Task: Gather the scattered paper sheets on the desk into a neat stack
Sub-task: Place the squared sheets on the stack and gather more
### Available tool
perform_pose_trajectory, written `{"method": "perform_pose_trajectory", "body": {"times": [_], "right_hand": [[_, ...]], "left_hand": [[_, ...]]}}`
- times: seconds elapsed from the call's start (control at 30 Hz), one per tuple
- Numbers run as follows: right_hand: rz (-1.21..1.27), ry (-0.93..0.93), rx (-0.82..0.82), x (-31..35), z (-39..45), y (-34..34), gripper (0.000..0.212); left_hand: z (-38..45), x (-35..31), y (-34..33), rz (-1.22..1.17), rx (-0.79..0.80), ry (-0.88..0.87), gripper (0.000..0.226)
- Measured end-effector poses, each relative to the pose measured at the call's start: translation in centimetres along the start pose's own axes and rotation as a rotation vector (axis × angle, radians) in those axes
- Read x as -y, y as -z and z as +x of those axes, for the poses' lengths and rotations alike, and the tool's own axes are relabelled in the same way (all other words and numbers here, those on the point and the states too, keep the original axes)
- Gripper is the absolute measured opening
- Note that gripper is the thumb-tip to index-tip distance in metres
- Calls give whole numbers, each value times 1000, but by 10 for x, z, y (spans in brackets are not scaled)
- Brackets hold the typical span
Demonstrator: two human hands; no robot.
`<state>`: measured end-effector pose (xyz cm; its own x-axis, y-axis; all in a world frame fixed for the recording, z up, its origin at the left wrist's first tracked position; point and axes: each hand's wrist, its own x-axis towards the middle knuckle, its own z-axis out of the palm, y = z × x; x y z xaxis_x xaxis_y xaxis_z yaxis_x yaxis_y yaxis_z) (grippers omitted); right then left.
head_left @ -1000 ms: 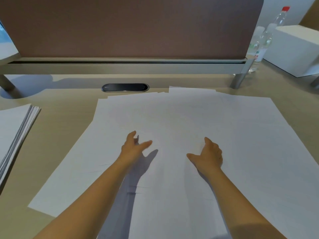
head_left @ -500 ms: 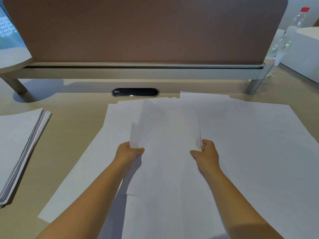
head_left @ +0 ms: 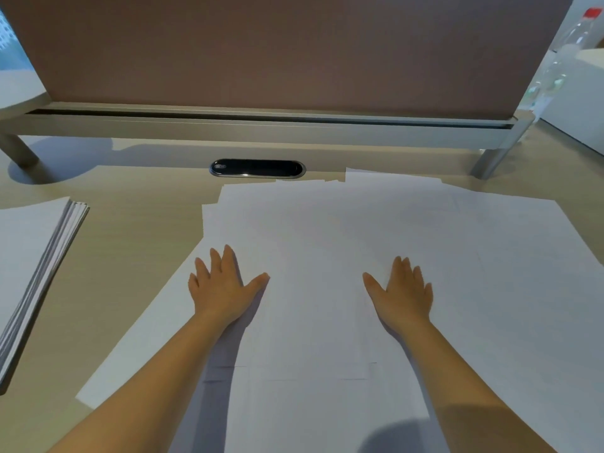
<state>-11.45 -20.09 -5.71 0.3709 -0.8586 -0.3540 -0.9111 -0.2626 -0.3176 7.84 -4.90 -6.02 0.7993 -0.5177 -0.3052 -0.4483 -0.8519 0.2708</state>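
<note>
Sheets: loose white paper sheets (head_left: 441,256) overlap in a wide spread on the counter (head_left: 130,256), their far edges just short of the black cable grommet (head_left: 257,168).
Left hand: my left hand (head_left: 222,286) lies flat on the sheets, fingers straight and spread, gripping nothing, nearer me than the grommet and a little to its left.
Right hand: my right hand (head_left: 403,291) lies flat on the sheets too, fingers straight, thumb out, to the grommet's right.
Stack: a squared paper stack (head_left: 29,273) sits well left of the grommet, apart from the spread.
Screen: a brown divider panel (head_left: 287,50) stands behind the grommet.
</note>
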Motion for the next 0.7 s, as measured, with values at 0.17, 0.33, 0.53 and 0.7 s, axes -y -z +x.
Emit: {"method": "perform_pose_trajectory", "body": {"times": [0.17,0.33,0.53,0.7], "right_hand": [[150,-35,-20,26,3,13,74],[66,-207,-60,22,0,19,56],[283,-183,45,44,-6,6,51],[543,-167,90,55,-4,-15,32]], "left_hand": [[-1,-26,7,-81,33,-55,83],[-3,-15,18,-114,0,167,67],[-15,-10,15,-258,67,231,65],[-13,10,26,-524,97,287,64]]}}
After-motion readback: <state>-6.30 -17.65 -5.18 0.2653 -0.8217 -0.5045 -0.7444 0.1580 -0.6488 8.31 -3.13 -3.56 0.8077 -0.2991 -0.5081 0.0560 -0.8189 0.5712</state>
